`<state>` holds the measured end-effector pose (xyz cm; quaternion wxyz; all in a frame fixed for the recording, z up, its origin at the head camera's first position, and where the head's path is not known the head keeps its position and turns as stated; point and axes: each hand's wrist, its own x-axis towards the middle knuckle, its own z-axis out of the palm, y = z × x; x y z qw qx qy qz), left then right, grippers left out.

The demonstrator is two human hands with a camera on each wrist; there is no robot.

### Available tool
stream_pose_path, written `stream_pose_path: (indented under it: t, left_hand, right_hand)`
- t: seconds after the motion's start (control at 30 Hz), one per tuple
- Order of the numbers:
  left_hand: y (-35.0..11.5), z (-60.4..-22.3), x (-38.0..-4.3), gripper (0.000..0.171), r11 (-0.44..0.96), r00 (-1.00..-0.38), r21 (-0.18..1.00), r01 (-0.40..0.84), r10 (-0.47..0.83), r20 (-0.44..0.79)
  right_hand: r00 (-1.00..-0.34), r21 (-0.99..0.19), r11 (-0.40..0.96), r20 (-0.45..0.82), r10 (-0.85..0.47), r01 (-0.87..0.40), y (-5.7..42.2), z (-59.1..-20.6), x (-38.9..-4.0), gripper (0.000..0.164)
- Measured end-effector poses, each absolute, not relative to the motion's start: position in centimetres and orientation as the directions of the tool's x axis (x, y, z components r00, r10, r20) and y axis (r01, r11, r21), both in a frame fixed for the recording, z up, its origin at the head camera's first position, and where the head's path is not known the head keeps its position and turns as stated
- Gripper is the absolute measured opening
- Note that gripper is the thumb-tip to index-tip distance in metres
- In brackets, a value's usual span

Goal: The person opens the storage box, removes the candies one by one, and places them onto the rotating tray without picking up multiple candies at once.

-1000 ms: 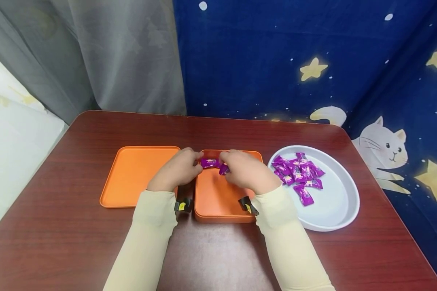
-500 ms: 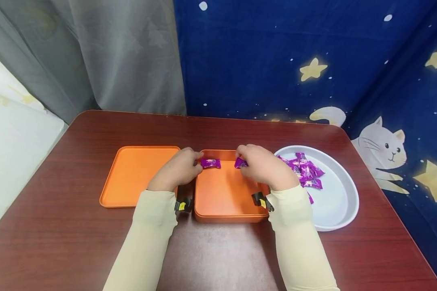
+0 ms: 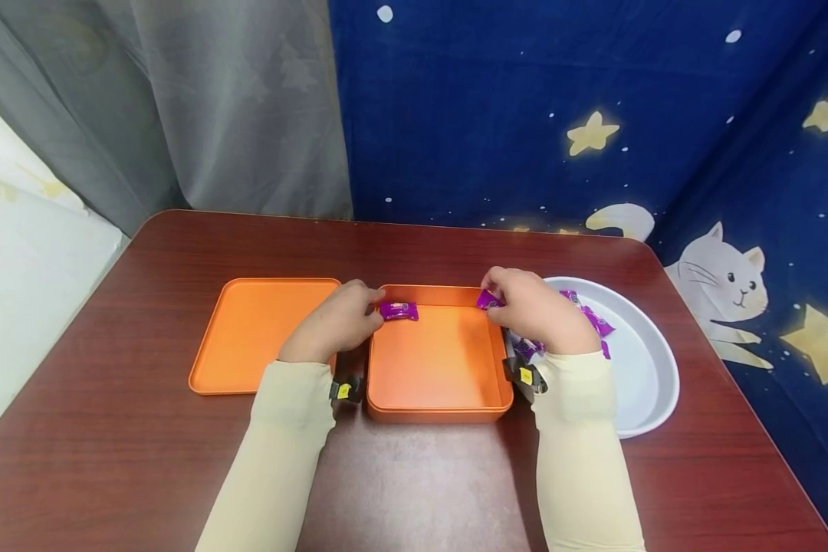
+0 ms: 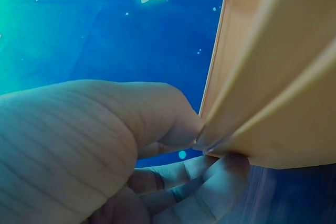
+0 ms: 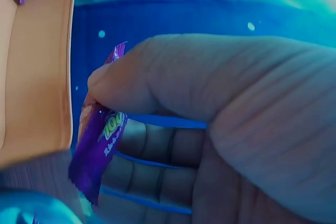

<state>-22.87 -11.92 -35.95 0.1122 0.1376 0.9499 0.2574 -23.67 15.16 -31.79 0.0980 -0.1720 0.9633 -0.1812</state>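
An orange box (image 3: 440,414) stands open at the middle of the table. At its far left corner my left hand (image 3: 336,322) pinches the rim, and in the left wrist view the thumb and fingers of the left hand (image 4: 157,124) meet at the box (image 4: 283,124). One purple wrapped candy (image 3: 399,310) lies inside the box along the back wall. My right hand (image 3: 541,310) holds another purple candy (image 3: 490,299) over the far right corner. In the right wrist view that candy (image 5: 97,145) is pinched between thumb and fingers, beside the box wall.
To the right, a round white tray (image 3: 645,391) holds several purple candies (image 3: 596,320), partly hidden by my right hand and forearm. A flat orange lid (image 3: 262,330) lies left of the box. Curtains (image 3: 469,115) hang behind the table.
My right hand has moved right with its candy, from the middle of the box to its far right corner. The left hand has stayed at the box, and the other candy lies still.
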Motion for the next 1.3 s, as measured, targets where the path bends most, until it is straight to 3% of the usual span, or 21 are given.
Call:
stream_pose_path:
  t: [0.27, 0.7, 1.3]
  left_hand:
    - [-11.9, -36.0, -23.1, 0.048, 0.832, -0.938, 0.521, 0.189, 0.31, -0.155]
    - [-11.9, -36.2, -23.2, 0.049, 0.829, -0.937, 0.527, 0.187, 0.311, -0.157]
    - [-12.0, -36.3, -23.3, 0.049, 0.833, -0.937, 0.513, 0.207, 0.319, -0.139]
  right_hand:
    - [-0.934, -0.393, 0.88, -0.12, -0.335, -0.266, 17.3, -32.1, -24.2, 0.03]
    - [-0.961, -0.377, 0.923, -0.221, -0.167, -0.074, 21.3, -33.3, -24.5, 0.038]
    - [-0.953, -0.363, 0.929, -0.247, -0.176, -0.077, 22.2, -34.7, -25.2, 0.041]
